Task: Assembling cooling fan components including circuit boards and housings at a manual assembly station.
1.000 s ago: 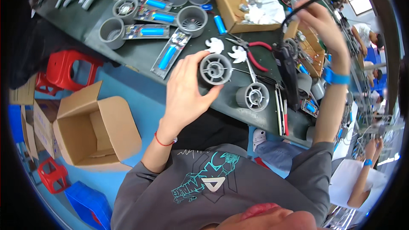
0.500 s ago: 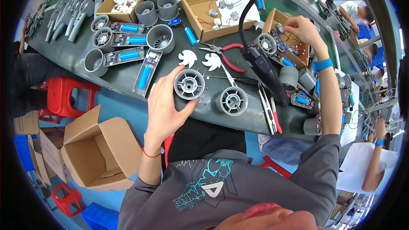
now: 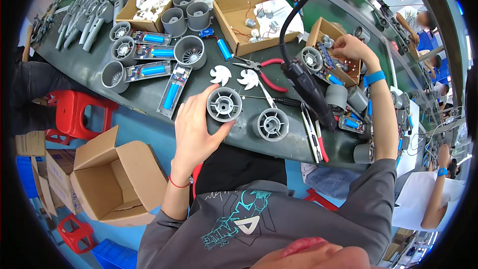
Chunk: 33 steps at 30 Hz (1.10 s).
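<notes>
My left hand (image 3: pixel 194 125) is closed round a grey cylindrical fan housing (image 3: pixel 224 105), with its spoked ring and hollow hub facing up. A second grey spoked housing (image 3: pixel 272 124) stands on the table just right of it. Behind these lie two white fan impellers (image 3: pixel 220 75). My right hand (image 3: pixel 352 51) is over a small cardboard box (image 3: pixel 318 34) at the right, its fingertips pinched down among wired parts. What they grip, if anything, is hidden. A small metal motor (image 3: pixel 326 41) sits beside those fingertips.
Red-handled pliers (image 3: pixel 271 63), a screwdriver (image 3: pixel 286 101) and tweezers lie mid-table. A black power tool (image 3: pixel 311 89) hangs on its cord over them. Assemblies with blue batteries (image 3: pixel 172 94) stand at left. A box of white impellers (image 3: pixel 149 2) and a box of motors (image 3: pixel 236 45) stand behind.
My right hand has moved lower into the small box, its fingertips shifting from next to the motor to the wired parts. My left hand still holds the housing in about the same place.
</notes>
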Tool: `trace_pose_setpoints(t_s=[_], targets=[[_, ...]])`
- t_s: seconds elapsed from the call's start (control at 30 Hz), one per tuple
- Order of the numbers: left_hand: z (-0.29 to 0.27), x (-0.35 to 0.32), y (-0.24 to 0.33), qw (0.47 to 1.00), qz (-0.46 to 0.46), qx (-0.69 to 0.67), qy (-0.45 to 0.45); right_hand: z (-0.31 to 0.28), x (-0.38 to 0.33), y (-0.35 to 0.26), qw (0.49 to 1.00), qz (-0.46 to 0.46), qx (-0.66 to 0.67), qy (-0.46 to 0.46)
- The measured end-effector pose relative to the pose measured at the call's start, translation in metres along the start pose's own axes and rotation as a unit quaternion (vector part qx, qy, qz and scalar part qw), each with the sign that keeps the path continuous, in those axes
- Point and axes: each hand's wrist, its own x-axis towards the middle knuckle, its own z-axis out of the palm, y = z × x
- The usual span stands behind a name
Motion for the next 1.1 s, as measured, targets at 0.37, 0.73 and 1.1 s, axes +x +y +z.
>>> trace_pose_setpoints(t_s=[0.37, 0.73, 1.1], targets=[[0.003, 0.0, -0.004, 0.999, 0.023, 0.016, 0.018, 0.016, -0.008, -0.015, 0.994, 0.01, -0.07, 0.083], [0.003, -0.002, -0.006, 0.999, 0.034, 0.012, 0.022, 0.002, -0.008, -0.013, 0.991, -0.011, -0.112, 0.078], [0.004, -0.001, -0.005, 0.999, 0.025, 0.008, 0.023, -0.04, -0.022, -0.029, 0.973, -0.089, -0.161, 0.139]])
